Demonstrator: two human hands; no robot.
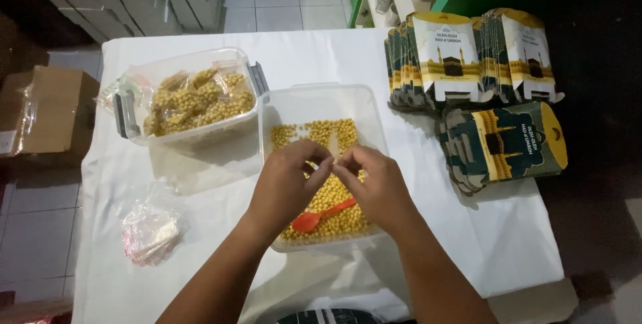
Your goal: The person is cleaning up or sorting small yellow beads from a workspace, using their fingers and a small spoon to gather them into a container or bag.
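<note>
My left hand (286,180) and my right hand (376,183) meet over a clear plastic tub (374,106) of small yellow round pieces (314,133). Together their fingertips pinch a small clear plastic bag (332,153) at its top edge. An orange plastic spoon (319,216) lies on the yellow pieces just below my hands. Behind and to the left stands a second clear tub (134,123) holding filled bags of the same yellow pieces (200,100).
A pile of empty clear bags (150,227) lies on the white tablecloth (468,230) at the left. Stacks of flat printed cardboard boxes (468,53) stand at the right, with another stack lying (508,143) nearer. A brown carton (47,110) sits on the floor at the left.
</note>
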